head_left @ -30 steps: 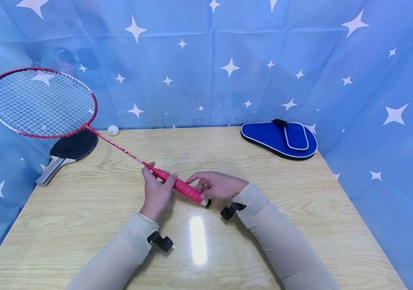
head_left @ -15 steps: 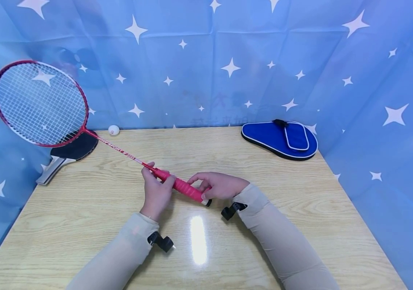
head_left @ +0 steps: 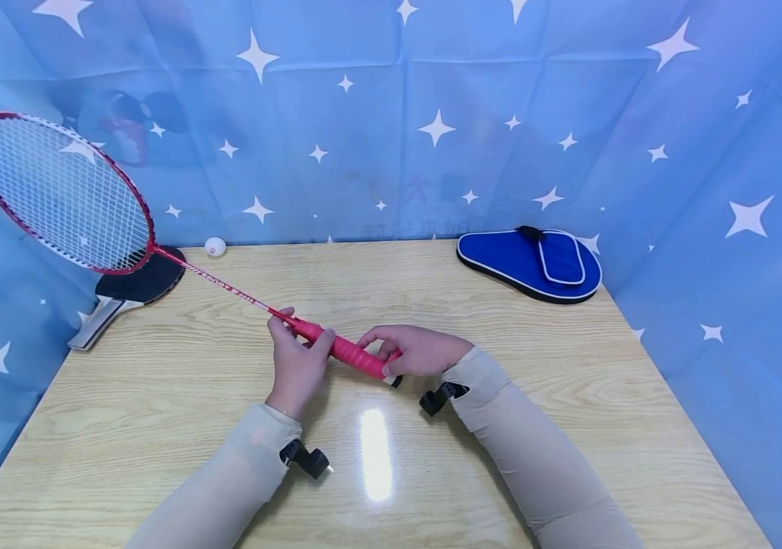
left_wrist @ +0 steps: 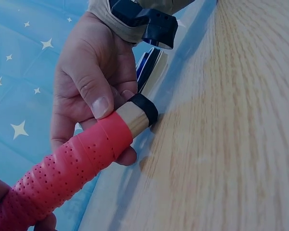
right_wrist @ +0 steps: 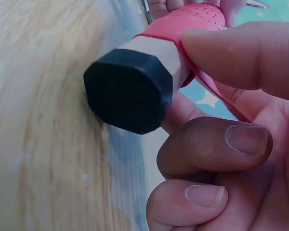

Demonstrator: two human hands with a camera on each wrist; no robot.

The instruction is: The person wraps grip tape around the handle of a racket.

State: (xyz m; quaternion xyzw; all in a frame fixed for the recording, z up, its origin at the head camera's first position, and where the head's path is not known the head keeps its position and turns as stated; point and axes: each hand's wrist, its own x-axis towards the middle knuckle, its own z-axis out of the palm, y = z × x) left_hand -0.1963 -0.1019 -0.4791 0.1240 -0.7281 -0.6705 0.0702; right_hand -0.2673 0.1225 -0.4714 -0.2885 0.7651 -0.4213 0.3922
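Observation:
A red badminton racket (head_left: 233,290) slants over the table, its strung head raised at the far left. My left hand (head_left: 294,374) grips the upper handle between thumb and fingers. Perforated red grip tape (left_wrist: 67,166) winds round the handle. At the lower end, my right hand (head_left: 428,351) pinches the tape, thumb pressed on its edge. A loose strip of tape (right_wrist: 214,91) runs from the handle into the right palm in the right wrist view. A narrow band of bare wood (right_wrist: 159,50) shows between the tape and the black butt cap (right_wrist: 127,91).
Behind the racket head, a black table tennis bat (head_left: 139,282) lies at the table's left edge. Near it sits a white ball (head_left: 215,246). A blue bat case (head_left: 500,255) lies at the back right. A blue starred curtain (head_left: 377,122) surrounds the wooden table (head_left: 123,427).
The racket has rolled about its shaft, so its head has swung from a flat oval to a steeper tilt. Slightly less bare wood shows by the cap. Both hands have kept nearly the same place.

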